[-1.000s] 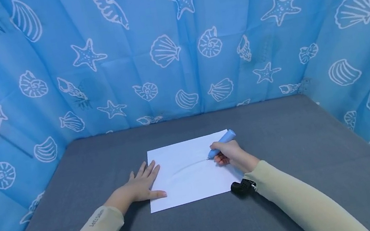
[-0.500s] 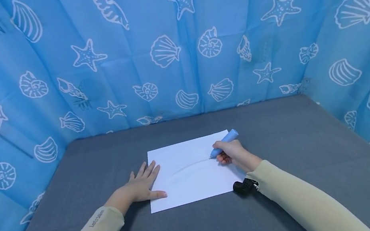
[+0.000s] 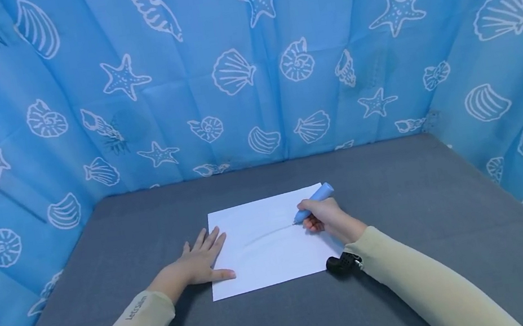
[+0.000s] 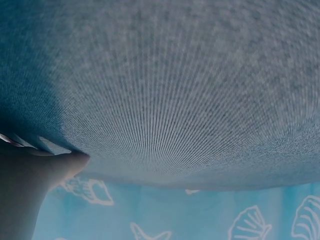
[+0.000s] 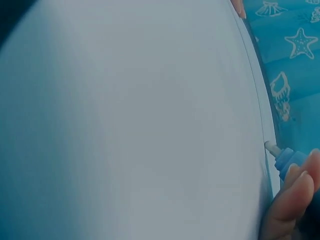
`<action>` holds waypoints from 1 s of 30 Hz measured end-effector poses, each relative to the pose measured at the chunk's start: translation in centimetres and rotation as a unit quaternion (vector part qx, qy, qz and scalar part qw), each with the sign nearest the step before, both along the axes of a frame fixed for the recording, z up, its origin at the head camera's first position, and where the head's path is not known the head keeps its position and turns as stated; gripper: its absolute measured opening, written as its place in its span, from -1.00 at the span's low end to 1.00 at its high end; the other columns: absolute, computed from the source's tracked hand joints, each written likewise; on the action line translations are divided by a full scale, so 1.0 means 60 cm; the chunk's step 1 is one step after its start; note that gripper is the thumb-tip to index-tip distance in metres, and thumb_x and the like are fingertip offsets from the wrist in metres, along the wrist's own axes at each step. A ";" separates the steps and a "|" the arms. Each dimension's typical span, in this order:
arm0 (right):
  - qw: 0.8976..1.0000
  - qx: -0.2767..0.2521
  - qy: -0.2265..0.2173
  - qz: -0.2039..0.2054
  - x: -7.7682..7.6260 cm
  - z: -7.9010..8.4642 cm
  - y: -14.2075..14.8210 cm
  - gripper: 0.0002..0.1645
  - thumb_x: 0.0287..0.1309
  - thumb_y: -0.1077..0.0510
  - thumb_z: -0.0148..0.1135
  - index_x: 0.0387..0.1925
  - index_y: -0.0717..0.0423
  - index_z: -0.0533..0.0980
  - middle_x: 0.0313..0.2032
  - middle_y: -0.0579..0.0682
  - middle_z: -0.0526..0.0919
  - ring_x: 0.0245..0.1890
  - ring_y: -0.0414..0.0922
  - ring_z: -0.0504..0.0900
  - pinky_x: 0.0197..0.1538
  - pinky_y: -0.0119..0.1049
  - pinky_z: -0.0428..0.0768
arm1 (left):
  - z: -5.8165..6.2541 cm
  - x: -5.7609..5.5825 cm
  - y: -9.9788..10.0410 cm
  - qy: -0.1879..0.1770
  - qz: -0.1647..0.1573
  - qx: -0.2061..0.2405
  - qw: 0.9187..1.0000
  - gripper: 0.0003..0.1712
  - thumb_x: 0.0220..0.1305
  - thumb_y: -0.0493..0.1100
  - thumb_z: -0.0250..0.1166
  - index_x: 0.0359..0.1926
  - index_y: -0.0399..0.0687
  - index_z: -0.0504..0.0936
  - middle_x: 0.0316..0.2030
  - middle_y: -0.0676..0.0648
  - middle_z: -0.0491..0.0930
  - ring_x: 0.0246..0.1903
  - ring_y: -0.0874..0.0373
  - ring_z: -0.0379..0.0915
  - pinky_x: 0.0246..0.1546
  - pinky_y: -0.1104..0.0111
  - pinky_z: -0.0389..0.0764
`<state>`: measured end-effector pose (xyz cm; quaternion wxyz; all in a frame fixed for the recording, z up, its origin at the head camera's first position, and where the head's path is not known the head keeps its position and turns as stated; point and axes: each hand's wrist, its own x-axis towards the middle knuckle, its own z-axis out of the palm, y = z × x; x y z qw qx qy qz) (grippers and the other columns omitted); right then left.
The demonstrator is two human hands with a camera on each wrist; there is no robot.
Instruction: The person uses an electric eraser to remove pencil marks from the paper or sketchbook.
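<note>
- The blue pen (image 3: 313, 202) sits in the right hand (image 3: 324, 218), fingers curled round the barrel, tip down on the sheet of paper (image 3: 270, 253) near its far right part. The barrel slants up and away to the right, so its long axis runs from the tip by the page toward the far right corner of the sheet.
- A faint curved line (image 3: 268, 234) runs from the tip leftward across the page. It's so pale I can barely follow it.
- The left hand (image 3: 199, 264) lies flat with fingers spread on the left edge of the paper, well apart from the pen. The right hand is obviously the near one.
- The paper lies mid-table (image 3: 402, 209), long side running left to right.
- A small black thing (image 3: 337, 264) sits at the right wrist, probably the camera mount, hard to say.
- The right wrist view shows only the nib, a bit of barrel and a fingertip (image 5: 290, 197); the left wrist view is mostly grey cloth with the thumb, so no help on the grip.
- Blue curtain (image 3: 245, 63) with shells and starfish all around.
</note>
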<state>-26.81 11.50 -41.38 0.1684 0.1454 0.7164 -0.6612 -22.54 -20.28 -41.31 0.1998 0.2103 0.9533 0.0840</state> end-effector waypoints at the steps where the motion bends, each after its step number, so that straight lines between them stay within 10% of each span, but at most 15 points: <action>1: 1.000 -0.001 0.001 0.005 0.000 0.000 -0.002 -0.69 0.25 0.12 0.15 -0.51 0.27 0.51 -0.72 -0.04 0.46 -0.73 -0.24 0.41 -0.58 -0.43 0.45 | 0.000 0.000 0.000 0.000 0.001 0.001 1.000 0.22 0.14 0.50 0.15 0.53 -0.13 -0.11 0.52 -0.21 -0.27 0.46 -0.29 -0.47 0.26 -0.35 -0.26; 30: 1.000 -0.003 0.012 0.007 0.003 0.002 -0.007 -0.68 0.25 0.14 0.15 -0.54 0.28 0.49 -0.74 -0.04 0.43 -0.75 -0.24 0.38 -0.60 -0.43 0.42 | 0.004 0.001 -0.002 -0.006 -0.002 -0.002 1.000 0.23 0.14 0.50 0.14 0.54 -0.13 -0.12 0.52 -0.21 -0.29 0.46 -0.28 -0.49 0.26 -0.34 -0.26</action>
